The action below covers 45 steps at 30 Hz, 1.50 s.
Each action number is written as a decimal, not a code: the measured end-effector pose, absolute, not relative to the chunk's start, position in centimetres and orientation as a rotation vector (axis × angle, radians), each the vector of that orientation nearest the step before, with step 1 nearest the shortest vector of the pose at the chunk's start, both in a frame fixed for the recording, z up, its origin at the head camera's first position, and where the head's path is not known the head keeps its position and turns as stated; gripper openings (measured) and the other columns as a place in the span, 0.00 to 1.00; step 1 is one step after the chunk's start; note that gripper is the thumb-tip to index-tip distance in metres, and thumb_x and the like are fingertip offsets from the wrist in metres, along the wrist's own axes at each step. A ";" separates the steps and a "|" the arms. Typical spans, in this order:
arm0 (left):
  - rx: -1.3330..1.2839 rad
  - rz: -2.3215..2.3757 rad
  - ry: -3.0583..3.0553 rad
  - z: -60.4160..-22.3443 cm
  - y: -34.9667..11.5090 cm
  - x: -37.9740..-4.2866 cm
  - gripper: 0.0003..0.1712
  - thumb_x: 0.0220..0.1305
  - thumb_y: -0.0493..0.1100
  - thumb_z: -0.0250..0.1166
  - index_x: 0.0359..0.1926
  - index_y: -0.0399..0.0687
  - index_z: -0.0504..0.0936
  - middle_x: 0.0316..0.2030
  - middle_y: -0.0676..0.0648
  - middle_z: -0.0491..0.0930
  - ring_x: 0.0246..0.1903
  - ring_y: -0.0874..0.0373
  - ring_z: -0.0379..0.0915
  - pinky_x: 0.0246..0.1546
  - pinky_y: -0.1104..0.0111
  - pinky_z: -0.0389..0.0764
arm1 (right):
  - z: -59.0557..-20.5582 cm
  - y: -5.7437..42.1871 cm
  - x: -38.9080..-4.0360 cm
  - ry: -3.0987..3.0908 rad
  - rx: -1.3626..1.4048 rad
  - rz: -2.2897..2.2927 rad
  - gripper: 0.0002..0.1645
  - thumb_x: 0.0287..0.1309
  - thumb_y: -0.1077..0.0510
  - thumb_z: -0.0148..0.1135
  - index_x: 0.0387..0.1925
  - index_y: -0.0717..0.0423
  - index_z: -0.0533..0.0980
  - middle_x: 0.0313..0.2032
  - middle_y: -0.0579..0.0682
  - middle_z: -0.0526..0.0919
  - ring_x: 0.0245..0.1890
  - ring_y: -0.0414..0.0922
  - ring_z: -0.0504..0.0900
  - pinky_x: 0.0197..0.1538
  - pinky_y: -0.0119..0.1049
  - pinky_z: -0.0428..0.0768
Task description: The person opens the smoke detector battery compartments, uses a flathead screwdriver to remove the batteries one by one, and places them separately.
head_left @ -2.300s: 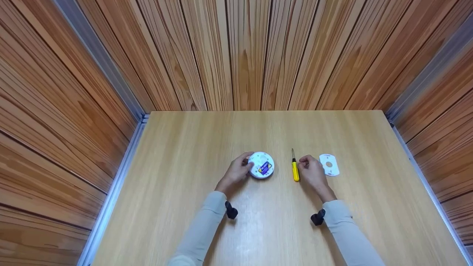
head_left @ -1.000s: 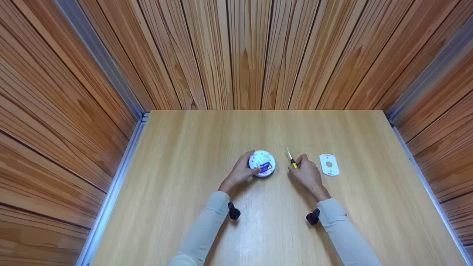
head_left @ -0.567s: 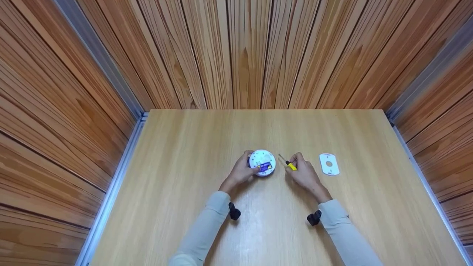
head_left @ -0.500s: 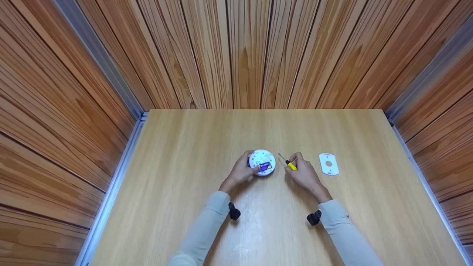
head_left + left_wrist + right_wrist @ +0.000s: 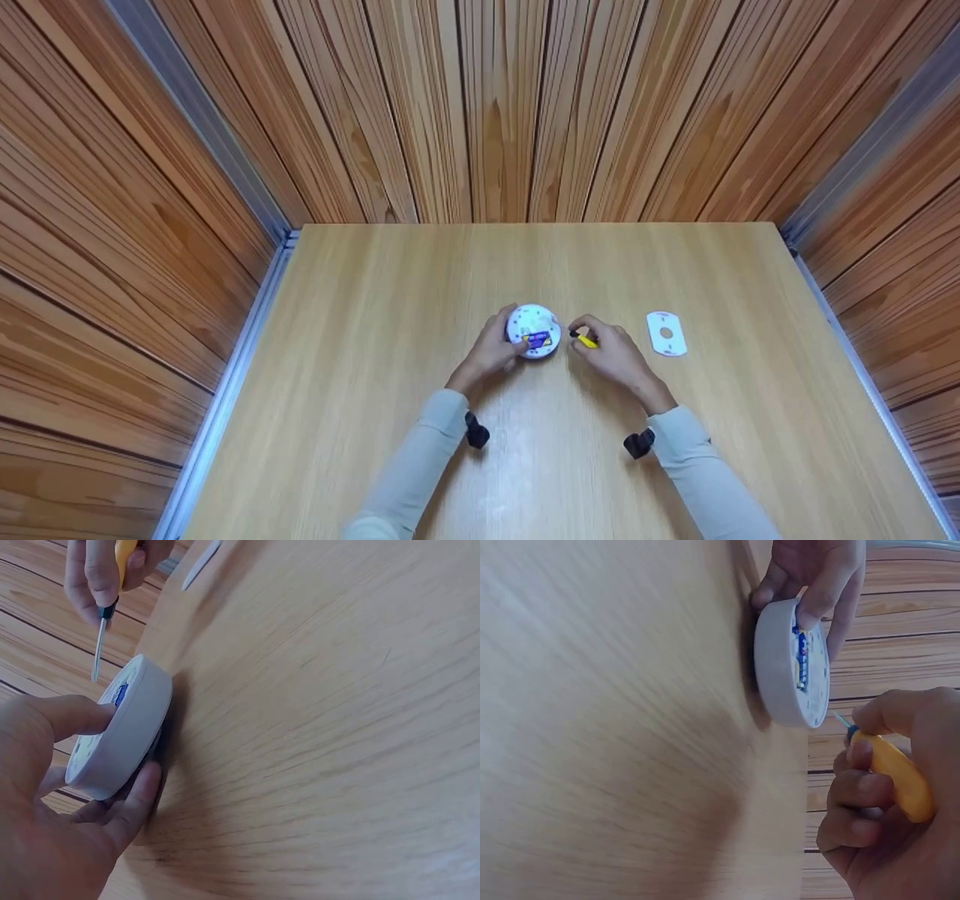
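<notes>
In the head view, my left hand [image 5: 486, 351] holds a round white device [image 5: 531, 319], its flat face up. The thumb lies on that face beside a blue-and-yellow patch [image 5: 537, 340], and the left wrist view has the fingers [image 5: 139, 799] underneath, close over the table. My right hand [image 5: 619, 361] grips a screwdriver [image 5: 586, 341] by its yellow handle, just right of the device. From the right wrist, the handle [image 5: 896, 776] lies across the palm, fingers curled round it. In the left wrist view, the metal shaft [image 5: 99, 649] points at the device's face, tip apart from it.
A white plate [image 5: 660, 345] with a round hole in its middle lies on the wooden table [image 5: 420, 277], to the right of my right hand. Wood-panelled walls [image 5: 495, 112] stand behind and at both sides. Metal rails [image 5: 225, 390] run along the table's side edges.
My right hand has picked the screwdriver up off the table, brought it left to the device and turned its tip toward it. My left hand has shifted its thumb onto the device's face.
</notes>
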<state>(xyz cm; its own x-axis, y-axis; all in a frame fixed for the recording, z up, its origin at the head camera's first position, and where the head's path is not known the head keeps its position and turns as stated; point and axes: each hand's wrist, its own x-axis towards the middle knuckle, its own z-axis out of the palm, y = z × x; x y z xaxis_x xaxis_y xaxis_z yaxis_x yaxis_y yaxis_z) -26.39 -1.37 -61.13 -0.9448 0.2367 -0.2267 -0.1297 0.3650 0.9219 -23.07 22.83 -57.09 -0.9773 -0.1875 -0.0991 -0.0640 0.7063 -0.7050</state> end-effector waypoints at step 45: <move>0.085 1.592 2.350 -60.9 -0.9 -26.3 0.42 0.69 0.32 0.69 0.80 0.51 0.65 0.73 0.37 0.69 0.76 0.43 0.64 0.80 0.52 0.63 | -53.9 21.3 -22.3 2.927 -0.417 -0.668 0.13 0.70 0.55 0.70 0.51 0.57 0.88 0.39 0.53 0.91 0.27 0.44 0.77 0.31 0.34 0.71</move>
<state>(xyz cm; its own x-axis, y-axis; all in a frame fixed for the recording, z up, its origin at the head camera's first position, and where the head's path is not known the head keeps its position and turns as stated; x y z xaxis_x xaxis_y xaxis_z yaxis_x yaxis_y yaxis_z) -26.29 -0.94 -60.93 -0.9530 0.2152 -0.2132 -0.1182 0.3838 0.9158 -22.31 21.34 -53.92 -0.9561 -0.2892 -0.0463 -0.2404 0.8653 -0.4397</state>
